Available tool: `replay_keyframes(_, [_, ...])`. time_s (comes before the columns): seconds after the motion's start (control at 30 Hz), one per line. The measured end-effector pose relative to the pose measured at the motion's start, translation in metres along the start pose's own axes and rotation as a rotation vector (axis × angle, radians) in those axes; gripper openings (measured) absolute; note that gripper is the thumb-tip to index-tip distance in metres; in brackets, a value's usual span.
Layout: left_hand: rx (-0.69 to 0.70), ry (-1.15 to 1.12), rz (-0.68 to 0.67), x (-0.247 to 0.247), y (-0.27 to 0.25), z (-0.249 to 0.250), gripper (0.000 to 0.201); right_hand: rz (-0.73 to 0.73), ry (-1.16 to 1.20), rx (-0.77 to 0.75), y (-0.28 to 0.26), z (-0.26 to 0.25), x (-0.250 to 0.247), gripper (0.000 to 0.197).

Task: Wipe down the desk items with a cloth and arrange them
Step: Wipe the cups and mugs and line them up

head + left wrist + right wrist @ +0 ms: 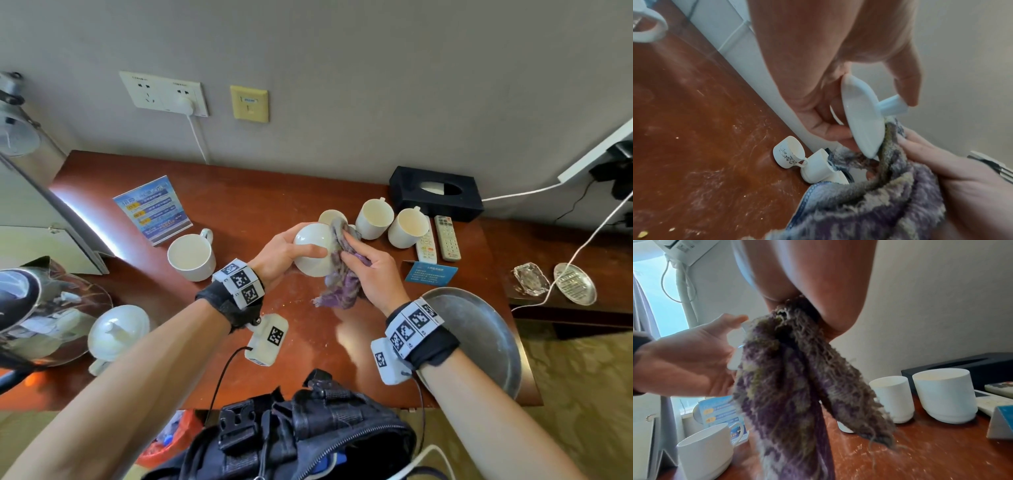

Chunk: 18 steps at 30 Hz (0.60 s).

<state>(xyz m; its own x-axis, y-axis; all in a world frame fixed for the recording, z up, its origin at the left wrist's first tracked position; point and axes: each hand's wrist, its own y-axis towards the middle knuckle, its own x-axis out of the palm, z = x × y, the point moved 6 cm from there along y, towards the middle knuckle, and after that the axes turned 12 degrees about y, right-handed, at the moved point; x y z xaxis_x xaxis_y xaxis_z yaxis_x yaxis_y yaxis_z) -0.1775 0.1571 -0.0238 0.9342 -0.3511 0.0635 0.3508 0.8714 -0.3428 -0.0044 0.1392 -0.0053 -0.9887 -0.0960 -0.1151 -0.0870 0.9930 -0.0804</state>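
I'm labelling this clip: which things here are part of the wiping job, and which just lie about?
In the job: white lid held by the left hand; purple cloth in the right hand; white mugs; desk.
Lying about: wall sockets; backpack.

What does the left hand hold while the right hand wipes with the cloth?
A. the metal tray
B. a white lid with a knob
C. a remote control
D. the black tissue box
B: the left hand grips the white lid, and the purple cloth touches its edge.
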Motion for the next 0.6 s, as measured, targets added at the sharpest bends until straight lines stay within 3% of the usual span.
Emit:
replay_keyframes(0.27, [0.028,0.150,-0.034,0.000,-0.002,-0.002,0.045,-0.047,-0.157,-0.086,0.006,-0.020,0.015,0.038])
replay_keyframes(0.6, [0.010,0.129,-0.014,-0.004,-0.006,0.001,0.056,0.105,0.077,0.047,0.001,-0.002,0.004,0.037])
